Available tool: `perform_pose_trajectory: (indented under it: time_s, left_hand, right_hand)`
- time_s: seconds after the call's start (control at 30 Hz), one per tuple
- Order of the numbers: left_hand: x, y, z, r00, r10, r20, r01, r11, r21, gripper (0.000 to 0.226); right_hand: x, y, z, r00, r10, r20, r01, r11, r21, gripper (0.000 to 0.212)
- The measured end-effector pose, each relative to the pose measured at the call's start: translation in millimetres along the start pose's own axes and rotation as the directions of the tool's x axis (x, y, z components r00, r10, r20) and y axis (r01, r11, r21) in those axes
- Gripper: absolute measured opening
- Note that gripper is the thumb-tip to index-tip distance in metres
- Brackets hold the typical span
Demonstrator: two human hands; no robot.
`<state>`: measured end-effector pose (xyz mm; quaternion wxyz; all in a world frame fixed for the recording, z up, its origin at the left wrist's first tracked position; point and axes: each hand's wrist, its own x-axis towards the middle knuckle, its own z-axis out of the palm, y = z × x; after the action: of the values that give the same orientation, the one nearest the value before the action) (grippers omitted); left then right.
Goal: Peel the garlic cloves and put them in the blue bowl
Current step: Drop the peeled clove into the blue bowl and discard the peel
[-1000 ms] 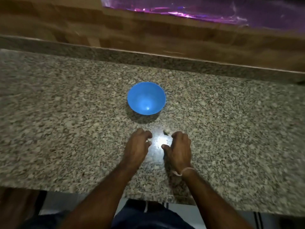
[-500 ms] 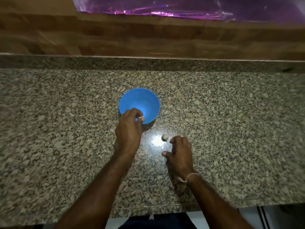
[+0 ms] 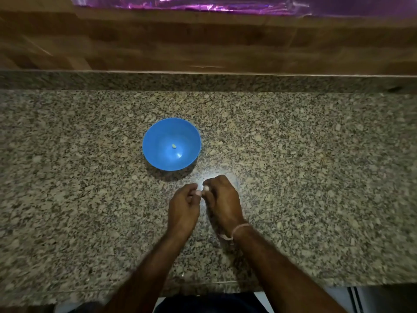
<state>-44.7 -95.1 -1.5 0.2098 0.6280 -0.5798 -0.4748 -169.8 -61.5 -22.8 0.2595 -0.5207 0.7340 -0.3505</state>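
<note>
A small pale garlic clove (image 3: 206,188) is held at the fingertips of the right hand (image 3: 222,201), whose fingers are curled round it just above the counter (image 3: 304,166), near the front and a little right of centre. The left hand (image 3: 184,207) is brought up against it with fingers curled and thumb tip close to the clove; whether the skin is actually pinched there or only touched cannot be told. One peeled clove (image 3: 174,145) is seen lying on the bottom of the blue bowl (image 3: 147,141), which stands just beyond the hands and slightly to the left. The clove is judged to be very light, firm under a thin, papery, brittle skin, and likely slippery once bared, so it is best pinched across its body by one hand while the skin is lifted from a tip or the root end by a nail. The counter is speckled granite, hard and glossy, with a bright reflection between hands and bowl. Along the far edge a low granite upstand is met by a wooden wall (image 3: 203,46), and shiny purple film (image 3: 214,5) is seen above it. The room is dimly lit.
</note>
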Motion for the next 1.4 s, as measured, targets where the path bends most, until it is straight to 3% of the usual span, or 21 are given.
perform_pose_trajectory:
  time_s: [0.07, 0.17, 0.23, 0.43, 0.67, 0.83, 0.97, 1.17, 1.4]
  left_hand:
    - [1, 6, 9, 0.989, -0.142, 0.030, 0.145, 0.973, -0.181, 0.020]
    - [-6, 19, 11, 0.971, -0.217, 0.096, 0.237, 0.863, -0.447, 0.018]
    - [-12, 26, 10, 0.965, -0.225, 0.134, 0.262, 0.795, -0.547, 0.019]
    - [-25, 44, 13, 0.939, -0.228, 0.257, 0.343, 0.610, -0.714, 0.016]
    - [-35, 61, 15, 0.946, -0.194, 0.260, 0.324, 0.606, -0.727, 0.022]
    - [-36, 64, 18, 0.931, -0.185, 0.316, 0.364, 0.555, -0.748, 0.041]
    - [-42, 65, 20, 0.941, -0.134, 0.310, 0.328, 0.584, -0.743, 0.047]
    - [-43, 70, 21, 0.949, -0.128, 0.288, 0.310, 0.544, -0.780, 0.042]
    - [-47, 72, 24, 0.982, -0.092, 0.167, 0.183, 0.698, -0.693, 0.024]
  right_hand:
    - [2, 2, -3, 0.995, 0.097, 0.037, -0.102, 0.980, 0.168, 0.007]
    - [-3, 1, -18, 0.938, 0.296, 0.178, -0.343, 0.737, 0.582, 0.012]
    - [-5, 1, -34, 0.929, 0.302, 0.214, -0.365, 0.647, 0.670, 0.016]
    - [-6, -4, -67, 0.950, 0.187, 0.250, -0.309, 0.673, 0.672, 0.030]
    - [-7, -6, -88, 0.986, 0.025, 0.168, -0.111, 0.842, 0.528, 0.029]
    - [-12, -15, -98, 0.989, 0.076, 0.124, -0.137, 0.775, 0.617, 0.017]
    - [-14, -16, -102, 0.995, 0.059, 0.078, -0.095, 0.772, 0.628, 0.015]
    - [-19, -18, -105, 0.996, 0.083, 0.016, -0.076, 0.799, 0.596, 0.021]
    - [-20, -25, -113, 0.998, -0.058, -0.022, 0.061, 0.885, 0.462, 0.021]
